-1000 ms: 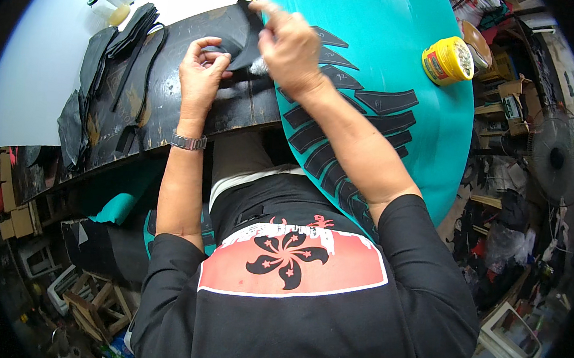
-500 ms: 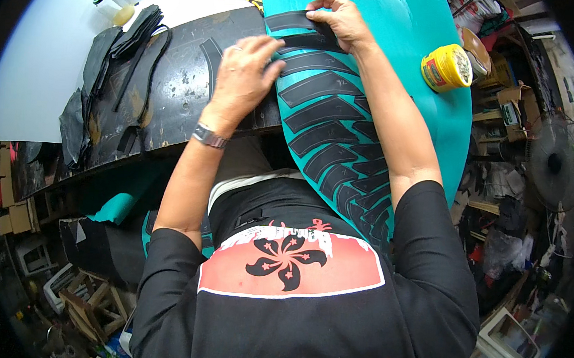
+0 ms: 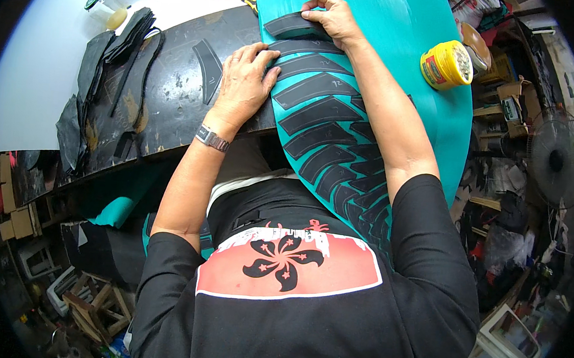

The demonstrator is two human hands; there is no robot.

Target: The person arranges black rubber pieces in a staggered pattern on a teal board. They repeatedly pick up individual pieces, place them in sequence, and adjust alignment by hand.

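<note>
On a teal sheet, black curved strips lie in an overlapping row, with pale marks drawn on several of them. My right hand is at the far end of the row. Its thumb and a finger pinch the upper edge of a black curved strip, while the other fingers stick out. My left hand lies with fingers stretched out at the sheet's left edge, its fingertips by the left end of the strip just below. To its left, a loose black curved piece rests on the dark table.
A yellow tub stands on the sheet's right side. Folded black sheets lie along the table's left, near a glass jar. Yellow-handled scissors lie at the far edge. A fan stands at the right.
My left hand has settled lower, its fingers less curled, at the sheet's edge. My right hand keeps its pinch on the black strip, which sits slightly nearer. The view has shifted a little.
</note>
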